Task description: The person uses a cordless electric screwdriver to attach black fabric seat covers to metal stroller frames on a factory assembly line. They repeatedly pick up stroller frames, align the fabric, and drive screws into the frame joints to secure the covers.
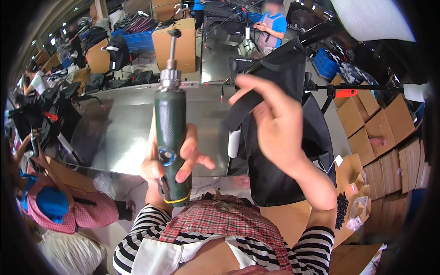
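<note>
My left hand is closed round a dark green electric screwdriver, which points up and away from me. A small dark piece sits at the tip of its long bit. To the right, my right hand is blurred by motion, its fingers bent round a black curved piece that looks like a strap or band; its exact kind is unclear. Just beyond and below that hand stands a black fabric seat on a dark tubular frame, which looks like a stroller. A white sleeve covers one of its tubes.
A shiny metal worktable stretches ahead. Cardboard boxes are stacked at the right, near a pile of small black parts. A co-worker with a tool is close on the left; another person stands across the table.
</note>
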